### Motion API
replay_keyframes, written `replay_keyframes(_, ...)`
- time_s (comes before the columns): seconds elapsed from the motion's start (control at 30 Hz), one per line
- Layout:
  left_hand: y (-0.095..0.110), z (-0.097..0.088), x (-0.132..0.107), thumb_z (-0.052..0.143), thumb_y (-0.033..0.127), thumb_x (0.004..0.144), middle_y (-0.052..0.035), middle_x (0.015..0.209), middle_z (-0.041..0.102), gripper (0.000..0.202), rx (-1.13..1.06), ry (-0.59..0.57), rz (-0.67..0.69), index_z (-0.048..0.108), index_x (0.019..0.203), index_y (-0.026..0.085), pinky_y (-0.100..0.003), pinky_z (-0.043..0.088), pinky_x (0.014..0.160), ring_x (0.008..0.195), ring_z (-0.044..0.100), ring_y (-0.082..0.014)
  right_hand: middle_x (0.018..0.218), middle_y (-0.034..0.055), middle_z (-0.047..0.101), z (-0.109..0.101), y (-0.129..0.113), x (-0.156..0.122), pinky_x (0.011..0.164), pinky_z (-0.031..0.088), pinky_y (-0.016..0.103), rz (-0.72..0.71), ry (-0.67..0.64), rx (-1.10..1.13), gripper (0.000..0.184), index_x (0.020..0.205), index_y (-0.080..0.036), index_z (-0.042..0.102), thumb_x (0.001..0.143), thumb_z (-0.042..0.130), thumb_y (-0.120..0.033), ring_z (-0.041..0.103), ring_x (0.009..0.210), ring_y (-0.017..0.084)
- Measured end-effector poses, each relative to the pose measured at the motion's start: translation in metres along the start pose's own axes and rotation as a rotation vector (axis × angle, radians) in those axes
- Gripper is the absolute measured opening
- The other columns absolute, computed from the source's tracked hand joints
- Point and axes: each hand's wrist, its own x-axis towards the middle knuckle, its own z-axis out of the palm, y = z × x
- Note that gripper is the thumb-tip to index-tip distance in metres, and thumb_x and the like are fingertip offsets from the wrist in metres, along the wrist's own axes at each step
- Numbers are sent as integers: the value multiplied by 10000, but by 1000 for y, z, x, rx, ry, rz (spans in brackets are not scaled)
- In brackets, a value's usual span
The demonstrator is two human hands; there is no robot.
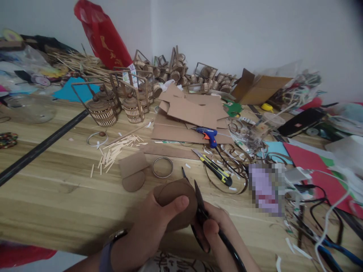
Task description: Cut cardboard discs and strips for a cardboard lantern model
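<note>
My left hand (147,230) is closed on a round brown cardboard disc (177,198), thumb pressed on its face, near the table's front edge. My right hand (218,230) grips black scissors (198,204) whose blades stand open against the disc's right edge. A watch sits on my left wrist. Just beyond lie a cut cardboard piece with a second disc (133,177) and a metal ring (162,167).
On the wooden table (56,189) lie a yellow-black utility knife (215,168), a blue glue gun (208,135), flat cardboard sheets (187,113), loose wooden sticks (113,151), small woven lanterns (102,109), red paper (320,170) and cables (317,211) at the right. A red bag (102,36) leans on the wall.
</note>
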Motion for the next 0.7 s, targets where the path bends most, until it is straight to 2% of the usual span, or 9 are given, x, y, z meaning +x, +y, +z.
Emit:
replay_keyframes(0.17, 1, 0, -2, 864, 437, 682, -97, 1022, 802, 443, -2, 14, -1, 781, 1043, 195, -438, 536, 966, 1044, 718, -341, 518, -63, 397, -1, -11, -2, 458, 274, 257, 32, 0, -4, 785, 762, -208, 525, 781, 289, -956, 331, 456, 99)
replay_keyframes(0.4, 2, 1, -4, 855, 451, 681, -102, 1044, 801, 449, 2, -13, -4, 777, 1035, 185, -425, 539, 963, 1046, 718, -334, 525, -66, 365, -1, -12, -4, 474, 231, 276, 27, -15, -17, 744, 716, -217, 472, 811, 303, -936, 320, 474, 100)
replay_keyframes(0.7, 0, 0, -5, 878, 425, 642, -110, 1054, 798, 511, 4, 76, -30, 755, 1077, 189, -430, 556, 949, 1071, 721, -343, 505, -67, 357, 2, -4, -6, 421, 194, 264, 56, -18, -1, 752, 687, -225, 459, 782, 312, -956, 304, 448, 97)
